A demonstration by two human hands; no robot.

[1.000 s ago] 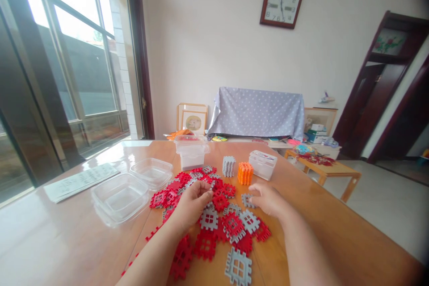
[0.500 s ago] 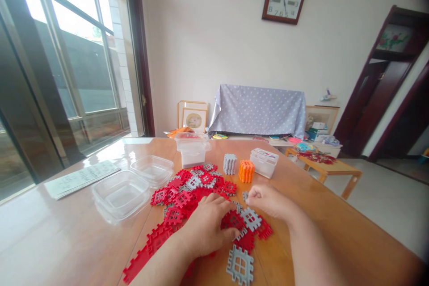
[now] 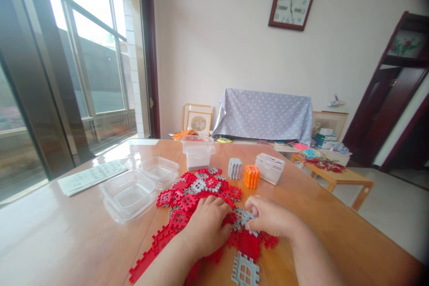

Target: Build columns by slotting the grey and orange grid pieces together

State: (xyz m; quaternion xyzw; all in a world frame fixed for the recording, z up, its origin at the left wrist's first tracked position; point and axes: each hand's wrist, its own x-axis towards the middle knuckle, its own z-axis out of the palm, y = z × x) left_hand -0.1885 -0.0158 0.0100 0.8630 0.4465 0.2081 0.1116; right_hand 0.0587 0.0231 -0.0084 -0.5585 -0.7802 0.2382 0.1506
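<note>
A heap of red and grey waffle-shaped plastic tiles [image 3: 197,190] lies on the wooden table [image 3: 335,228]. My left hand [image 3: 206,225] rests palm down on the heap, its fingers curled over red tiles. My right hand [image 3: 270,219] is beside it, fingers pinched on a grey tile [image 3: 246,219] at the heap's right side. One grey tile [image 3: 245,270] lies alone near the front edge. A grey block of stacked tiles [image 3: 234,168] and an orange block [image 3: 251,176] stand behind the heap.
Two clear shallow tubs [image 3: 129,194] and a printed sheet [image 3: 92,176] sit at the left. A clear box [image 3: 197,152] and a white lidded box [image 3: 270,168] stand behind the tiles. A low side table [image 3: 335,174] stands to the right, a window to the left.
My left hand drew back from the heap's middle toward me. My right hand came in from the right and pinched a grey tile. The view shifted slightly right.
</note>
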